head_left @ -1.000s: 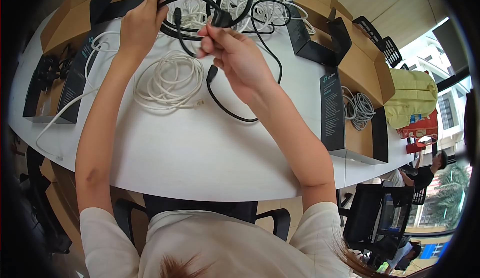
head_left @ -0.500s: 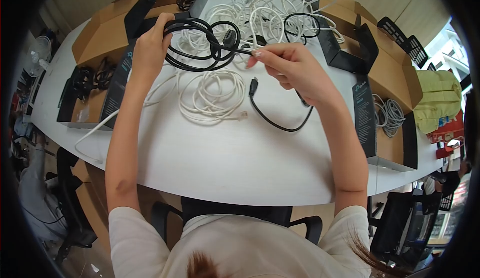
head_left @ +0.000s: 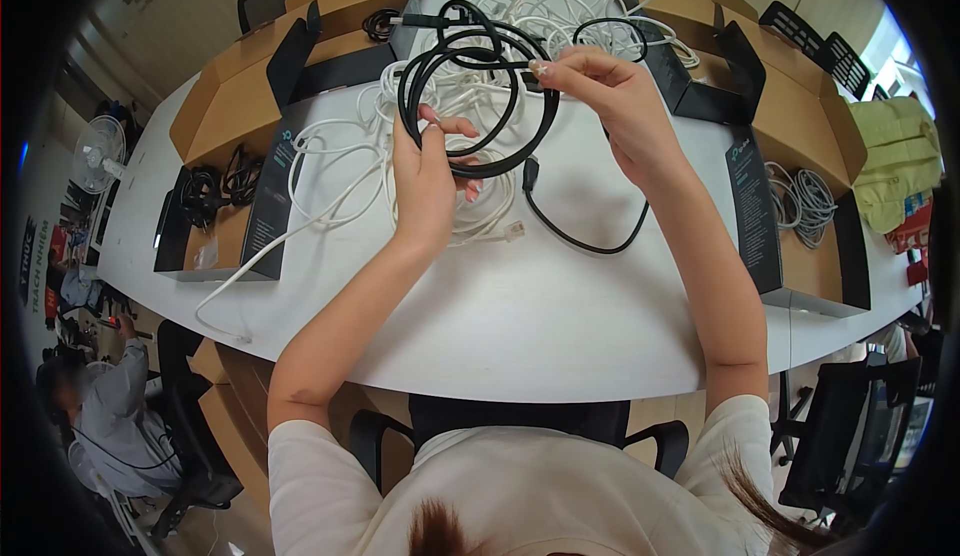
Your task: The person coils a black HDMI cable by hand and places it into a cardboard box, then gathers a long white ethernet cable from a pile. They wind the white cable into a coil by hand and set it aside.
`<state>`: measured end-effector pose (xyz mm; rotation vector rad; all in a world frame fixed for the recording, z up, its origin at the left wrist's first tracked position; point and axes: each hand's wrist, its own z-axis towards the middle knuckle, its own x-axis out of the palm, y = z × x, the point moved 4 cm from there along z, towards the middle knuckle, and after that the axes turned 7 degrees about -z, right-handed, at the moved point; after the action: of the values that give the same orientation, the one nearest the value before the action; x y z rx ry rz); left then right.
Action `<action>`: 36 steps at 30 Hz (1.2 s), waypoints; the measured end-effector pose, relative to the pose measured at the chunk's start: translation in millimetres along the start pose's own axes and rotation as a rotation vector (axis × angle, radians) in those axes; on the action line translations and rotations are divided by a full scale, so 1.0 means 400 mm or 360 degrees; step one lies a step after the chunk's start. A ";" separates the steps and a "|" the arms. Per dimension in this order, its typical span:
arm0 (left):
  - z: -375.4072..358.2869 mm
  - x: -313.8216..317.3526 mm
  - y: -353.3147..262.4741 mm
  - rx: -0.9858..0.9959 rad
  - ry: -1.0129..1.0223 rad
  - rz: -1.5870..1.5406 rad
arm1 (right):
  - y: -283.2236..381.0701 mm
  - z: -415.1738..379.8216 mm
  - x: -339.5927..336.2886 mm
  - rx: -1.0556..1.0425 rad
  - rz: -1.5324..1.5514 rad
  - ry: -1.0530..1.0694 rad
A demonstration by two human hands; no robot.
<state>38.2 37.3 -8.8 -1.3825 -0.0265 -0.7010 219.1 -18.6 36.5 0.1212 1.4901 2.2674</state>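
In front of me I hold a looped black cable (head_left: pixel 548 121) up over the table. My left hand (head_left: pixel 428 181) is closed around the lower left of its loops, thumb in front and fingers behind. At the right side of the coil, my right hand (head_left: pixel 608 91) pinches a strand between thumb and fingertips. One black plug (head_left: pixel 425 20) sticks out at the coil's upper left. Another black plug (head_left: pixel 530 173) is on a length that curves over the table and passes behind my right forearm. Partly hidden behind my left hand lies a white network cable (head_left: pixel 490 221) with a clear plug.
A tangled heap of white cables (head_left: pixel 545 1) covers the table's far side. To the left, an open box (head_left: pixel 262 218) holds black cables. On the right, another open box (head_left: pixel 800 276) holds a grey cable (head_left: pixel 800 201). More open boxes stand behind. A person (head_left: pixel 120 406) sits far left.
My left hand has moved right and down, now gripping the coil's lower left rather than its upper left. The black loops have swung rightward and stand more upright. My right hand keeps its pinch.
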 end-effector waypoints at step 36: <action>-0.004 -0.024 -0.090 -0.0170 0.0635 0.0566 | 0.007 -0.014 0.065 -0.0148 -0.0257 0.0475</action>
<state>13.2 39.3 19.0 -1.2820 0.5661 -0.6716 192.9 -14.1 32.8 -0.3677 1.4709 2.2909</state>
